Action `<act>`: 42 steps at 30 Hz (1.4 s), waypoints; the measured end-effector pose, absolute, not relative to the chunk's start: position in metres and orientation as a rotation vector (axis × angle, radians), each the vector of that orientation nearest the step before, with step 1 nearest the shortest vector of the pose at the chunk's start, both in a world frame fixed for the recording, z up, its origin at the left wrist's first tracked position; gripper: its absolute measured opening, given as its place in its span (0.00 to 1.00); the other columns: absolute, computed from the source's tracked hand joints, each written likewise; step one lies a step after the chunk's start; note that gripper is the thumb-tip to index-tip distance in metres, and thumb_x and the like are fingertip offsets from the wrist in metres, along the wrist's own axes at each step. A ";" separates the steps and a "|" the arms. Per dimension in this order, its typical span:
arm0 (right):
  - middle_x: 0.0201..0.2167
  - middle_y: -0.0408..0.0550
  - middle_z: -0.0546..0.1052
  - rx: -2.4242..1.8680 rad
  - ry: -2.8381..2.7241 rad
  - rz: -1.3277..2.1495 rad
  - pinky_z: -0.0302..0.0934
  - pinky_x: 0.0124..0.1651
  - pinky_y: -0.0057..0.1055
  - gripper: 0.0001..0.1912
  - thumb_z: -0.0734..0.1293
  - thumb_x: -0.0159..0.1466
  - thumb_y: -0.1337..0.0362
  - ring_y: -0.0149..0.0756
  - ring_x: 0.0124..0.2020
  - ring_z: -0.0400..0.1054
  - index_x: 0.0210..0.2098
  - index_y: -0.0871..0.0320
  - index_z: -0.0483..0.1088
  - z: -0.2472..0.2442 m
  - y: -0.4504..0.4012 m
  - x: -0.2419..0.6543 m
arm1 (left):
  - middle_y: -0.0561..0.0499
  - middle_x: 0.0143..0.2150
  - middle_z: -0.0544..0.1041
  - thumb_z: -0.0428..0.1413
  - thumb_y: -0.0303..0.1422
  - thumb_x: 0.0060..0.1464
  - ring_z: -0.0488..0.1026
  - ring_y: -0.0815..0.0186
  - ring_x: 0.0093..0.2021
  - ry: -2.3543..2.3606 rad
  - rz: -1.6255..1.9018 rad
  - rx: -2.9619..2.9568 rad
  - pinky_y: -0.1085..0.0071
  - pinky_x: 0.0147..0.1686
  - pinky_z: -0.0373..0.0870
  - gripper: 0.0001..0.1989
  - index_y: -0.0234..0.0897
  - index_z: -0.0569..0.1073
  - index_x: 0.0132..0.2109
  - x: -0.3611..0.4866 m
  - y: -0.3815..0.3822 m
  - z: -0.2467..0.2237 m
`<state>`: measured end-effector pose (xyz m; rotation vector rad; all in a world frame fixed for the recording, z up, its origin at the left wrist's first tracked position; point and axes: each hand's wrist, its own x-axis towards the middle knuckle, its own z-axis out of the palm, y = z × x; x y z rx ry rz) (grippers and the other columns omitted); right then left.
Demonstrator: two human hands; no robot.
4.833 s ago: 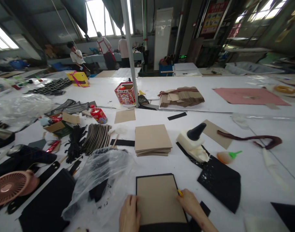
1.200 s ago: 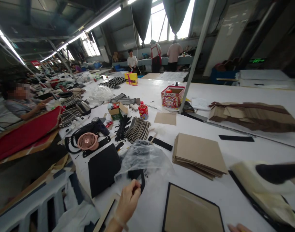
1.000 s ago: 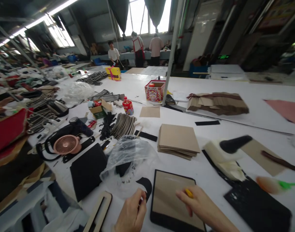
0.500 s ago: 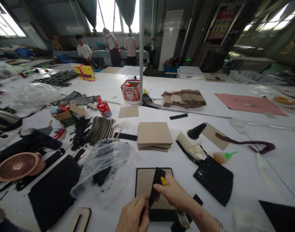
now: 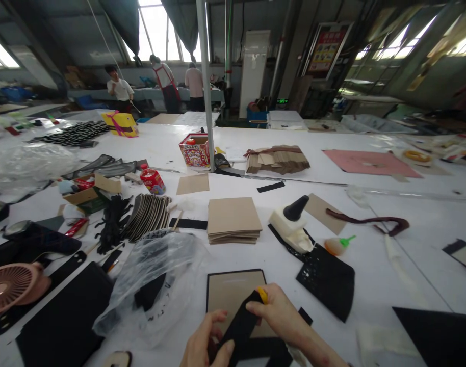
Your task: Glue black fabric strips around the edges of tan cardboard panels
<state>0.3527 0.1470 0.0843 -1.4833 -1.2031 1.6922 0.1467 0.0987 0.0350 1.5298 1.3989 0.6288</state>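
My left hand (image 5: 207,340) holds the lower end of a black strip (image 5: 238,322) between thumb and fingers. My right hand (image 5: 276,312) pinches the strip's upper end and also keeps a yellow-handled tool (image 5: 262,294) in its grip; a pale lower end of the tool shows in part below the wrist. Under both hands lies a beige board (image 5: 229,285) with black edging, partly covered by the hands and strip. Another black strip (image 5: 305,316) pokes out beside my right forearm.
Beyond the hands sits a stack of beige boards (image 5: 235,216). To the right are a white bottle with a black cone top (image 5: 294,216) and a black sheet (image 5: 328,280). On the left lie a clear plastic bag (image 5: 152,280), black sheets (image 5: 70,316) and a pink fan (image 5: 15,288).
The black strip has tipped from steep to a flatter slant, and my left fingers have spread along it. The camera view has turned slightly right.
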 end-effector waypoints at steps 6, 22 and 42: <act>0.17 0.39 0.69 -1.467 -1.188 1.760 0.57 0.23 0.25 0.06 0.63 0.52 0.64 0.29 0.18 0.64 0.23 0.61 0.68 0.094 0.136 0.342 | 0.52 0.27 0.72 0.50 0.49 0.54 0.66 0.67 0.29 1.318 0.552 1.473 0.72 0.32 0.63 0.18 0.39 0.71 0.32 0.163 0.118 0.058; 0.12 0.38 0.69 -1.697 -1.233 1.633 0.47 0.21 0.23 0.08 0.65 0.53 0.63 0.26 0.15 0.58 0.20 0.57 0.63 0.095 0.119 0.352 | 0.58 0.25 0.64 0.58 0.53 0.46 0.60 0.73 0.27 1.046 0.670 0.871 0.74 0.29 0.56 0.22 0.37 0.66 0.31 0.166 0.105 0.036; 0.18 0.45 0.75 -2.208 -1.376 1.114 0.54 0.24 0.28 0.17 0.55 0.63 0.57 0.31 0.18 0.63 0.21 0.56 0.63 -0.010 0.080 0.417 | 0.58 0.20 0.65 0.56 0.43 0.48 0.61 0.73 0.18 1.328 0.218 1.123 0.74 0.20 0.58 0.14 0.36 0.67 0.27 0.162 0.079 -0.053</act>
